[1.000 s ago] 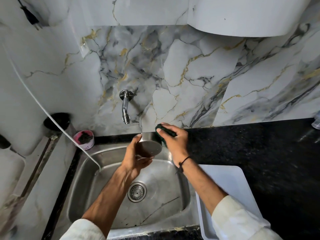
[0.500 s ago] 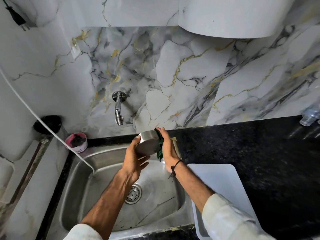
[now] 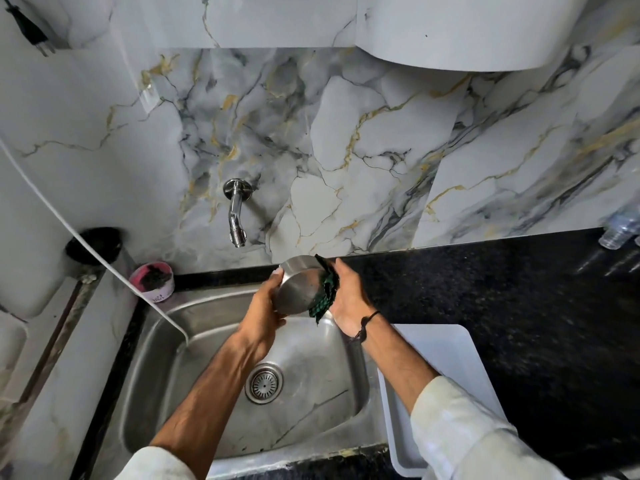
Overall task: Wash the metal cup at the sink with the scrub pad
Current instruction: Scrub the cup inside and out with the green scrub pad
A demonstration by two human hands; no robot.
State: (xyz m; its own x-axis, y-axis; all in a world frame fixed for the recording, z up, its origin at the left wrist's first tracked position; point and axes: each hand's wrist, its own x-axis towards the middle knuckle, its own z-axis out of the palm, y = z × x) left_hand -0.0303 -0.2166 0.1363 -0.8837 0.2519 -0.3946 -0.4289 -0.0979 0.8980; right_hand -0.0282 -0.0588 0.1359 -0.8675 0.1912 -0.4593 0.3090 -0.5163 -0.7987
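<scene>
Head view shows the left hand (image 3: 265,311) gripping the round shiny metal cup (image 3: 298,285) above the steel sink (image 3: 194,344), tilted so its side meets the dark green scrub pad (image 3: 325,296); the right hand (image 3: 348,299) fingers press the pad against it.

From my seat I can't see the metal cup (image 3: 300,289)'s mouth; it faces away. The scrub pad (image 3: 326,296) is mostly tucked behind my right hand (image 3: 349,299). The white tray (image 3: 446,375) runs under my sleeve, and clear bottles (image 3: 620,230) are cut off at the right edge.
</scene>
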